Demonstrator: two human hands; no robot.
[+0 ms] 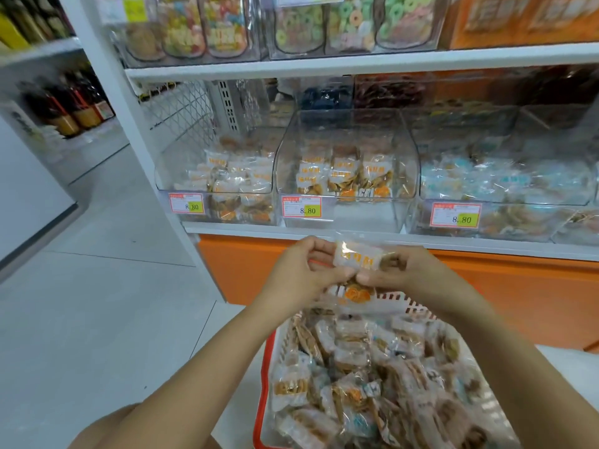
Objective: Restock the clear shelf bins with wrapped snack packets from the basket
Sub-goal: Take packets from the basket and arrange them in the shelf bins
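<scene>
While both hands pinch one wrapped packet (356, 257) between them, the step in hand looks like carrying it up to a bin. The left hand (304, 270) grips its left edge with curled fingers, and the right hand (400, 270) grips its right edge the same way. The packet hangs above the far end of the basket (262, 384), just below the shelf edge (324, 230) and in front of the middle bin (343, 124).

To do this well, the person should match the orange print on the wrapper to the stock. The middle bin and the left bin (176, 163) both hold orange-printed packets, while the right bin (505, 131) holds blue-printed ones. The middle bin has bare space at its front, so it seems the likelier target. Lifting the packet over the bin's front lip and standing it upright beside the others would keep the rows neat. One hand could do the placing while the other goes back for more.

Counted: one basket, three clear bins plainly in view on this shelf, and three price tags (301, 207), one on each bin. One packet is clearly held. An orange patch below it may be a second, but that cannot be told. The packets in the basket are piled too thick to count.
</scene>
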